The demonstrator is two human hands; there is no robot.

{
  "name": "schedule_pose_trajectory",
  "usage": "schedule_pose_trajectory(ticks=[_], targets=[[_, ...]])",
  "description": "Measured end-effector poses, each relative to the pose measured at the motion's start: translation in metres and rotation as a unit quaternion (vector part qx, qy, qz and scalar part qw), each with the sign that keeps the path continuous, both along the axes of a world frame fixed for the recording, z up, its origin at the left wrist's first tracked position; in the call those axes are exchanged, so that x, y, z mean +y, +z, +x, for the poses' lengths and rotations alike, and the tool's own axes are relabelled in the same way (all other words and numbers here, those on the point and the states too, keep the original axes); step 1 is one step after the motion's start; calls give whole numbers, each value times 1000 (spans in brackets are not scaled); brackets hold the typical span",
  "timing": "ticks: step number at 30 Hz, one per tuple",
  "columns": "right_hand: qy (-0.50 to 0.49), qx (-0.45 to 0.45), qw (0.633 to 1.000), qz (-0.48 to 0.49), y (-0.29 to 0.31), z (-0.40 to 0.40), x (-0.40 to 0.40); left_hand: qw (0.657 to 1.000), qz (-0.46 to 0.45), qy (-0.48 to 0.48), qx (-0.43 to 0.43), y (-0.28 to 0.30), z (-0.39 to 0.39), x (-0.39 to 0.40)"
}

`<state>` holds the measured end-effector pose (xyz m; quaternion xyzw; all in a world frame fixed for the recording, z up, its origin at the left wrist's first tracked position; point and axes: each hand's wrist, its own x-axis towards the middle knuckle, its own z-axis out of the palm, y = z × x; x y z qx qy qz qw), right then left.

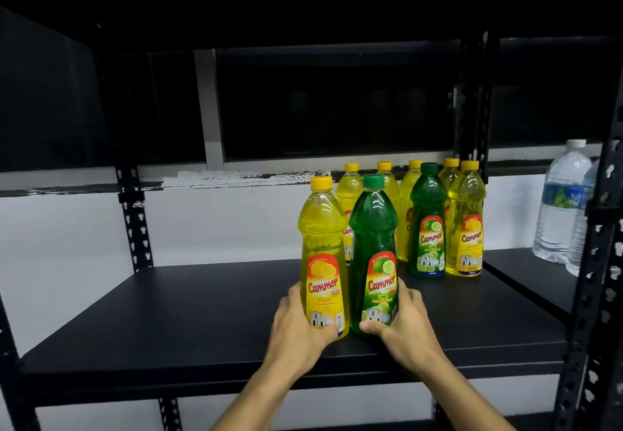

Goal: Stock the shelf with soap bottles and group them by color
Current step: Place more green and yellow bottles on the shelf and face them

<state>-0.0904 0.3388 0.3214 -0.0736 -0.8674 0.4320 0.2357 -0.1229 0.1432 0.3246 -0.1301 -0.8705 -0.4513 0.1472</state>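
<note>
My left hand (298,324) grips the base of a yellow lemon soap bottle (323,245) standing upright on the black shelf (202,312). Right beside it, touching, stands a green lime soap bottle (372,248), and my right hand (401,322) grips its base. Behind them at the shelf's right stands another green bottle (427,221) among several yellow bottles (467,221), all upright.
Two clear water bottles (559,205) stand on the neighbouring shelf at the far right, past a black perforated upright post (603,262). Another post (133,215) rises at the back left. A white wall lies behind the shelf.
</note>
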Motion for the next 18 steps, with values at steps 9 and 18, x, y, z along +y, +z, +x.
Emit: schedule_pose_trajectory(ticks=[9, 18], targets=[[-67, -13, 998, 10, 8, -24, 28, 999, -46, 17, 12, 6, -25, 43], [-80, -16, 996, 25, 10, -61, 57, 998, -34, 56, -18, 7, -59, 88]])
